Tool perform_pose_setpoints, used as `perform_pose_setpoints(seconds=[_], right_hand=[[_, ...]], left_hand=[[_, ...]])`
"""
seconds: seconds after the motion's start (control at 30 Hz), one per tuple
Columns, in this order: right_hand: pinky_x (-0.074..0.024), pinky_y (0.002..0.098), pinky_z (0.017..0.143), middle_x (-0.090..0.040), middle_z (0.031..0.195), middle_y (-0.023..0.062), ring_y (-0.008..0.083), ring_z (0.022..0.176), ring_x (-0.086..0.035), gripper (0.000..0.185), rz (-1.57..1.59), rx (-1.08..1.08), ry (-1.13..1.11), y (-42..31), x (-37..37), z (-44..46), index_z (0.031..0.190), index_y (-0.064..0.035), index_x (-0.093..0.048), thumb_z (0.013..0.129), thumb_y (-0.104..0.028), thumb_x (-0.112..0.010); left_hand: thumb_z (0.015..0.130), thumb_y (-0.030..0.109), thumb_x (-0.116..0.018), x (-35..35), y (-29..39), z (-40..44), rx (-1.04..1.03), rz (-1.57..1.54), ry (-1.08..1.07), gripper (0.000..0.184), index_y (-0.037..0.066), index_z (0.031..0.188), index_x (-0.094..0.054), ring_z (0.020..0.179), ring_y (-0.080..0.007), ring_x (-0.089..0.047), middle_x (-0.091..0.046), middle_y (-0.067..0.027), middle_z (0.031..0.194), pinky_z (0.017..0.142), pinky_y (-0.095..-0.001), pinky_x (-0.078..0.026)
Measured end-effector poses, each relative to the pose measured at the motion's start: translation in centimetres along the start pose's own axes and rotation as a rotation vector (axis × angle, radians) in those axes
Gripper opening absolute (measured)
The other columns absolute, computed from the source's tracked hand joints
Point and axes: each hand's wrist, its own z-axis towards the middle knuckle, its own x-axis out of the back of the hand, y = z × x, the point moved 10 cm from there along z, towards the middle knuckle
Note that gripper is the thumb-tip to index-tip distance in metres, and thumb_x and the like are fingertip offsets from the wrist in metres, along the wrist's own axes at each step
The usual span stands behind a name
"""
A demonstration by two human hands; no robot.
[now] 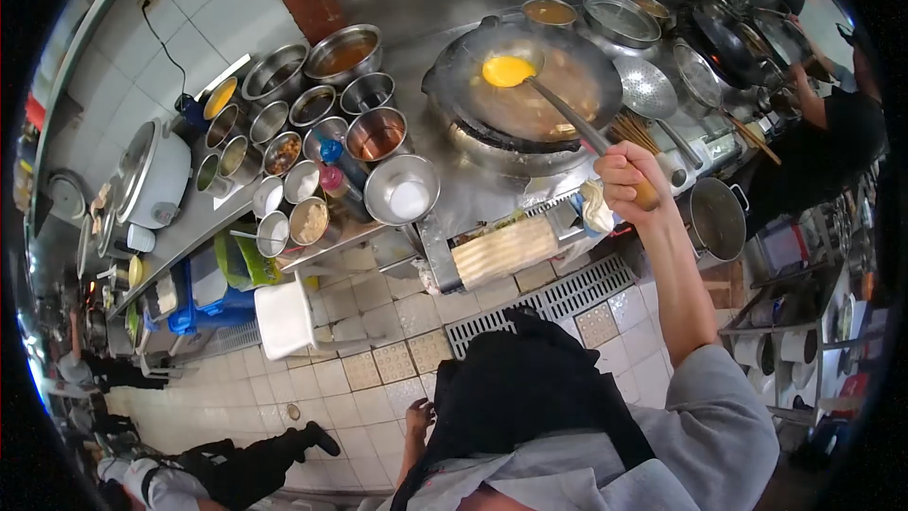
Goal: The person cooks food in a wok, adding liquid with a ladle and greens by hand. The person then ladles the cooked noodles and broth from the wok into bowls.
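My right hand [632, 180] is closed around the handle of a long ladle [565, 112]. The ladle's bowl holds a bright yellow liquid that looks like beaten egg [508, 70]. It is over a large wok [445, 85] of steaming brown broth [558, 99] with pale pieces in it; whether the bowl touches the broth I cannot tell. Down by my left side hangs my left hand [419, 416], its fingers loosely apart with nothing in them. A crumpled pale cloth [596, 206] lies on the stove's front edge, below my right hand.
Several metal containers of sauces and seasonings crowd the counter left of the wok, with a steel bowl [402, 189] nearest. A perforated strainer [645, 87] and a pot [716, 218] are at right. A white stool [284, 320] stands on the tiles. Other people work at far right and lower left.
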Motion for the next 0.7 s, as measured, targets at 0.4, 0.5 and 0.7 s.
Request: perform_pose_setpoints(seconds=[0.4,0.5,0.7], right_hand=[[-0.0336,0.0205,0.035,-0.047,0.059,-0.0066,0.0022,0.04,-0.04,0.008,-0.067,0.053,0.011,-7.5,-0.3,7.7,0.092,-0.0029,-0.053,0.089,-0.009,-0.05],[-0.0341,0.0201,0.036,-0.045,0.059,-0.0066,0.0027,0.04,-0.04,0.008,-0.092,0.047,-0.069,-9.5,-0.3,9.1,0.081,-0.0059,-0.051,0.088,-0.01,-0.049],[-0.0319,0.0199,0.036,-0.038,0.05,-0.009,0.0033,0.04,-0.036,0.023,-0.18,0.18,0.125,-13.4,-1.1,8.9,0.065,-0.013,-0.045,0.087,-0.012,-0.051]], left_hand=[[0.085,0.023,-0.065,-2.6,-11.5,-2.0,0.038,0.179,0.166,0.038,0.002,0.117,-0.064,0.073,-0.0212,-0.066,-0.07,-0.0164,0.087,0.062,-0.033,-0.053],[0.085,0.023,-0.065,-2.7,-12.2,-1.8,0.041,0.177,0.148,0.038,0.002,0.117,-0.064,0.073,-0.0212,-0.066,-0.07,-0.0164,0.088,0.062,-0.033,-0.053],[0.085,0.023,-0.065,-2.8,-11.2,-1.2,0.032,0.181,0.116,0.038,0.002,0.117,-0.063,0.074,-0.0212,-0.066,-0.07,-0.0164,0.088,0.063,-0.0331,-0.053]])
